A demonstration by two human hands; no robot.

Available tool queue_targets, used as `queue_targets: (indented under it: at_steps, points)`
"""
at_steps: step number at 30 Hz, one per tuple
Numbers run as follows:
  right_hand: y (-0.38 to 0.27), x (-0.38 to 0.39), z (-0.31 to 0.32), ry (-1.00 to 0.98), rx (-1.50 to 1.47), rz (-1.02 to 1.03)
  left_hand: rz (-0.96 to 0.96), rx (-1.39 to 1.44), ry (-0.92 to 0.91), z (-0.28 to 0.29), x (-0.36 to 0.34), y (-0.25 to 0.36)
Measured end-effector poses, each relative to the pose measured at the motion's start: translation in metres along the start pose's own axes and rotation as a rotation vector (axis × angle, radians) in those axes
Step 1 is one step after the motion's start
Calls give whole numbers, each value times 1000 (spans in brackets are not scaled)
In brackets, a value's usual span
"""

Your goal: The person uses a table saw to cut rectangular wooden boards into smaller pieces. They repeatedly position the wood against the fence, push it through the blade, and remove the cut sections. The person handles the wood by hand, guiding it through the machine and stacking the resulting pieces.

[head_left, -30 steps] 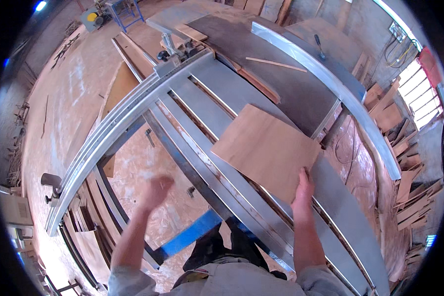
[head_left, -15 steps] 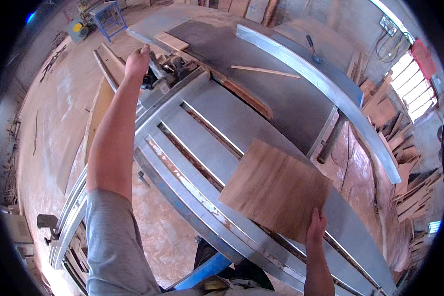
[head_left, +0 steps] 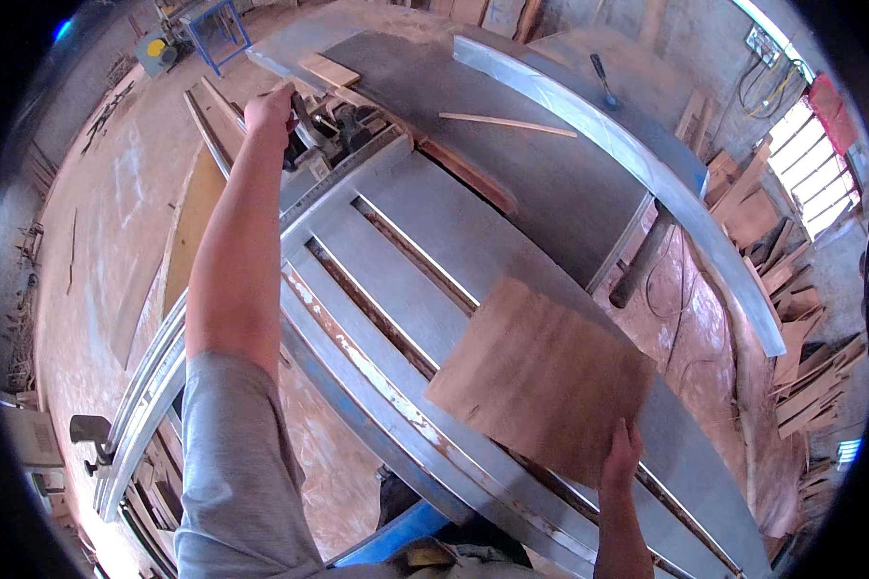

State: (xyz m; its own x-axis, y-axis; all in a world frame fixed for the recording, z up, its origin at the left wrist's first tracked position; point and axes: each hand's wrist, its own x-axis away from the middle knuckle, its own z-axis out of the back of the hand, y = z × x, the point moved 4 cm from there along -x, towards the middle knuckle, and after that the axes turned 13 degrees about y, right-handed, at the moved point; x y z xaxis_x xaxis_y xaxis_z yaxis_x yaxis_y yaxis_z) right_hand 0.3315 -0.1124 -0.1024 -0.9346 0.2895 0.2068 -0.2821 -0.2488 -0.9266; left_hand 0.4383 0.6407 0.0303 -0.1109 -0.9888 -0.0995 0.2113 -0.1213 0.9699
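The brown plywood panel [head_left: 543,378] is a thin, roughly square sheet lying flat on the grey metal tabletop [head_left: 512,207] of the sliding saw, turned diagonal to the table's rails, with its near corner under the right hand [head_left: 623,456]. The dark lever [head_left: 306,125] at the far end of the sliding carriage stands among black fittings, gripped by the left hand [head_left: 268,108].
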Motion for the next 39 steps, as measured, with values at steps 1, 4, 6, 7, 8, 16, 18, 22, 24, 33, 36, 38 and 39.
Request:
queue_targets:
  at_steps: [1, 4, 6, 7, 8, 16, 18, 22, 24, 33, 36, 38, 39]
  points:
    - [-8, 2, 0, 12, 69, -18, -69, 24, -33, 4, 17, 9]
    - [-15, 8, 1, 47, 123, -74, -457, -29, -130, 16, 98, 36]
    - [9, -3, 4, 40, -11, -103, -650, -368, -84, 26, 143, 14]
    - [14, -1, 9, 52, -4, -117, -580, -416, -188, 36, 194, 17]
    - [14, -3, 10, 43, -2, -122, -615, -551, -311, 49, 214, 5]
    - [-17, 0, -2, 23, -187, -312, -805, -1016, -9, 193, 98, -88]
    - [-20, -4, -9, 30, -264, -363, -559, -1162, -140, 212, 73, -122]
    - [-41, -10, -55, -18, -434, -312, -438, -1145, -238, 211, 71, -138]
    - [-51, -15, -82, -26, -517, -324, -469, -1162, -221, 207, 76, -137]
    - [-93, -42, -213, -95, -554, -371, -544, -1244, -142, 210, 82, -147]
    - [-104, -51, -244, -217, -543, -365, -550, -1245, -140, 209, 80, -149]
    - [-95, -63, -256, -340, -431, -330, -541, -1222, -168, 204, 84, -146]
    - [-106, -60, -257, -395, -392, -310, -530, -1214, -175, 205, 86, -144]
